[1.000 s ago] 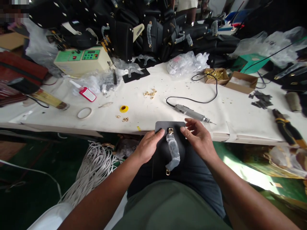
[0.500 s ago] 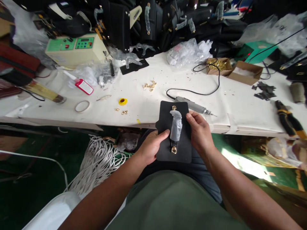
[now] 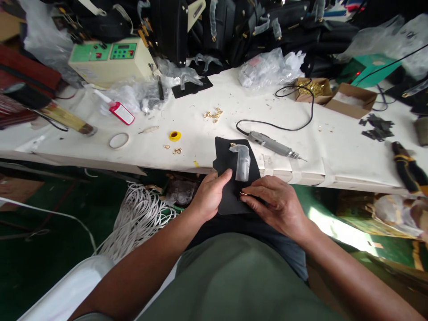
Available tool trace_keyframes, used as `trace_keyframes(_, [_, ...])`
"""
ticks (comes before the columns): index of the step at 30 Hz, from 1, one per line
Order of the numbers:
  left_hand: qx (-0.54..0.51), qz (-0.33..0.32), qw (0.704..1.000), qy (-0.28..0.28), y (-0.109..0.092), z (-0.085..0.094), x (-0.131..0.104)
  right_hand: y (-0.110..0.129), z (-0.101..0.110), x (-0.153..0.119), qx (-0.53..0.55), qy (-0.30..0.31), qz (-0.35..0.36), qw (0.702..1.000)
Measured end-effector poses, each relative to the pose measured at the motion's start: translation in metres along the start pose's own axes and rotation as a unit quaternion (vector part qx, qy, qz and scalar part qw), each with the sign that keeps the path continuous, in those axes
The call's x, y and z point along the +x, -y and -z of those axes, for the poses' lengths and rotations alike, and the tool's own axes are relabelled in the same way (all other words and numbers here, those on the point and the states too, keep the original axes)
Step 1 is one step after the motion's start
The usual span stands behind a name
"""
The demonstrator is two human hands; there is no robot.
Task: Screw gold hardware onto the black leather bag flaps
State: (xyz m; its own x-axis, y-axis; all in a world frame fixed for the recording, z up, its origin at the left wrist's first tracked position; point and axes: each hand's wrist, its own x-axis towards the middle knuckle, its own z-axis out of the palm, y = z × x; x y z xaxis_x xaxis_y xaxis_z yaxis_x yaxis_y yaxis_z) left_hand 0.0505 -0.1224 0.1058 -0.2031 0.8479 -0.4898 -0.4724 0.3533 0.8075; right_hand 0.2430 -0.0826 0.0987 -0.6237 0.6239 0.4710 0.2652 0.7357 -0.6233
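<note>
A green shirt [image 3: 220, 276] tops dark blue trousers [image 3: 297, 262].

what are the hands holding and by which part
The left hand holds the black panel by its left edge; the right hand pinches the gold ring near the panel's bottom edge.

Left hand [image 3: 212, 194]: thumb shows; fingers mostly out of sight behind the flat black panel [image 3: 227, 196]. Right hand [image 3: 276, 198] covers the panel's lower right edge; its fingertips mask most of a small gold metal fitting [image 3: 243, 194], exact shape unclear. Just above that hand, cloudy plastic wrapping [image 3: 242, 165] obscures what lies inside.

Beyond the hands: loose gold metal pieces [image 3: 213, 115], too small and tangled to count. Farther, black bags [image 3: 169, 35] cut by top edge. Far left of left hand: red bottle's white label [image 3: 124, 115], print illegible; cream-and-green control box [image 3: 110, 67], display unreadable. Far right of right hand: black-and-yellow pliers [image 3: 408, 168], handles cropped by frame edge.
</note>
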Motion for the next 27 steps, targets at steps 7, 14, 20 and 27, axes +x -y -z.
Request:
trace_keyframes(7, [0.142,-0.076,0.987,0.002,0.008,0.013,0.004,0.007,0.003,0.001,0.001,0.061,0.004,0.998])
trace_keyframes(14, [0.135,-0.049,0.99,0.013,0.012,0.012,0.004,0.004,0.01,0.002,0.027,0.104,0.055,0.993])
trace_keyframes(20, [0.137,-0.028,0.99,0.01,0.015,0.014,0.004,0.001,0.012,0.004,-0.004,0.128,0.123,0.984])
trace_keyframes(27, [0.079,0.016,0.997,0.005,0.008,0.008,0.002,-0.004,0.011,0.0,-0.071,0.128,0.165,0.975])
